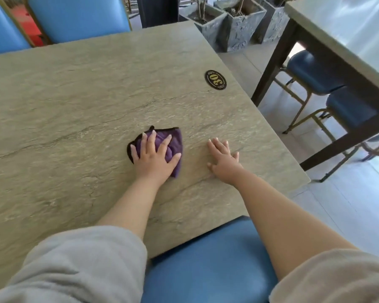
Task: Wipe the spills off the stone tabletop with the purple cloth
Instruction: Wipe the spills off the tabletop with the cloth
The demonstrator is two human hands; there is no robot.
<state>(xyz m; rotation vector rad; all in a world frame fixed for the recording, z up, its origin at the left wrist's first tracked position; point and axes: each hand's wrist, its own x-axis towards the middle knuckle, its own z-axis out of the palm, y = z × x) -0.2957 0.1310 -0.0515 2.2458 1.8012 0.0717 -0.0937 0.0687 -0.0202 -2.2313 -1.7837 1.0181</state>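
Observation:
A bunched purple cloth (pixel 175 139) with a dark hem lies on the grey-green stone tabletop (pixel 74 101), right of its middle. My left hand (pixel 154 158) presses flat on the cloth with fingers spread and covers most of it. My right hand (pixel 223 157) rests palm down on the bare stone just to the right of the cloth, fingers apart, holding nothing. No spill is plain to see on the veined surface.
A black oval plaque (pixel 216 80) marked 30 sits near the table's right edge. A blue chair seat (pixel 210 259) is below the near edge, blue chair backs (pixel 79 16) at the far side. A second table (pixel 341 40), chairs and stone planters (pixel 239 25) stand to the right.

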